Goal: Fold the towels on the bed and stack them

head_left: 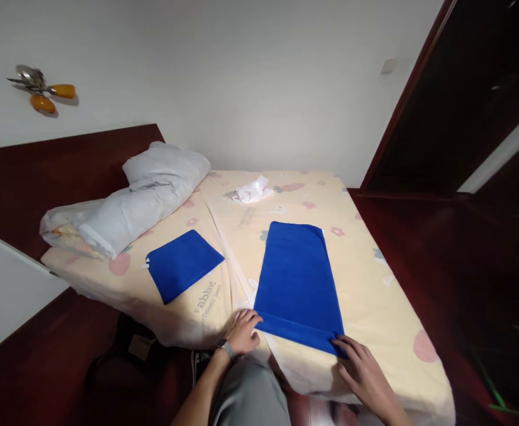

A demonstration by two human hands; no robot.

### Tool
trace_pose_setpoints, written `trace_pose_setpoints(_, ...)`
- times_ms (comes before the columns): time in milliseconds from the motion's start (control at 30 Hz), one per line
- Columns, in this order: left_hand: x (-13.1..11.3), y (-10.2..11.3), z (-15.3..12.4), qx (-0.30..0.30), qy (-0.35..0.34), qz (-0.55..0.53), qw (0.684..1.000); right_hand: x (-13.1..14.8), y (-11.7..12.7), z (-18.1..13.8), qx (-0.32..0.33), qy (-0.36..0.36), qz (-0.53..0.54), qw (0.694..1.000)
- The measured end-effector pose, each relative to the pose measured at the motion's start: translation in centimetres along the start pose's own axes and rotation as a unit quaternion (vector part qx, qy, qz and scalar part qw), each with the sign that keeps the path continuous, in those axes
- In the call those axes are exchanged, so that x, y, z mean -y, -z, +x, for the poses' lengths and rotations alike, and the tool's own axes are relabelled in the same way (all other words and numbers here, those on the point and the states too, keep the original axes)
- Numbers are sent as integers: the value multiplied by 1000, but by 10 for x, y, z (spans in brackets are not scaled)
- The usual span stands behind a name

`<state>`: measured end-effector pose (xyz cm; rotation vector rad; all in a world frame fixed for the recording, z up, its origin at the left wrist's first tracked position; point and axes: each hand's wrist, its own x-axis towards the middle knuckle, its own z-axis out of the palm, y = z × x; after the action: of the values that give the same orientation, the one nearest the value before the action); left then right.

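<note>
A blue towel (297, 272) lies flat on the bed in front of me, its near edge turned over in a narrow band. My left hand (242, 331) rests at the left end of that band, its fingertips touching the cloth and the thumb apart from the fingers. At the right end, the fingertips of my right hand (361, 370) lie on the corner, with the thumb spread away below. Further left on the bed is a smaller, folded blue cloth (183, 264) with a white tag at its left corner. Neither hand touches it.
The bed (383, 322) has a cream sheet with fruit prints. A grey quilt (152, 195) is heaped by the dark wooden headboard (64, 171). A crumpled white plastic bag (254, 190) lies towards the wall. A dark bag (128, 349) stands on the floor at the left.
</note>
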<state>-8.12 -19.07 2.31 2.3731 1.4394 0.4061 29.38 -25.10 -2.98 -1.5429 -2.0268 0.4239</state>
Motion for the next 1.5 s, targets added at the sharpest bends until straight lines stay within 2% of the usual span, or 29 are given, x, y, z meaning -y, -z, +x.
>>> trace_pose_setpoints(167, 7, -5, 4, -28, 28, -4, 999, -1, 11, 14, 22, -32, 18, 999)
trace_pose_setpoints(367, 9, -10, 8, -72, 39, -37, 996, -5, 5, 27, -20, -171, 103, 980)
trace_pose_setpoints(500, 13, -12, 12, -115, 55, -71, 989, -4, 2, 31, -21, -224, 141, 964)
trace_pose_setpoints(633, 18, -14, 18, -165, 66, -112, 978, -9, 0, 27, -15, -201, 157, 967)
trace_pose_setpoints(767, 21, -19, 27, -165, 61, -123, 977, -15, -1, 24, -18, -155, 136, 978)
trace_pose_setpoints(933, 22, -24, 35, -157, 96, -111, 977, -6, 9, 33, -6, -213, 158, 964)
trace_pose_setpoints(1033, 17, -23, 34, -166, 114, -94, 975, 0, 17, 36, -3, -224, 160, 961)
trace_pose_setpoints(1133, 10, -21, 27, -143, 126, -32, 981, -1, 18, 32, 16, -224, 143, 964)
trace_pose_setpoints(1267, 4, -20, 17, -101, 168, 23, 980, -4, 7, 25, 32, -229, 105, 967)
trace_pose_setpoints(1500, 2, -18, 10, -89, 182, 38, 978, 1, -3, 27, -54, -181, 61, 980)
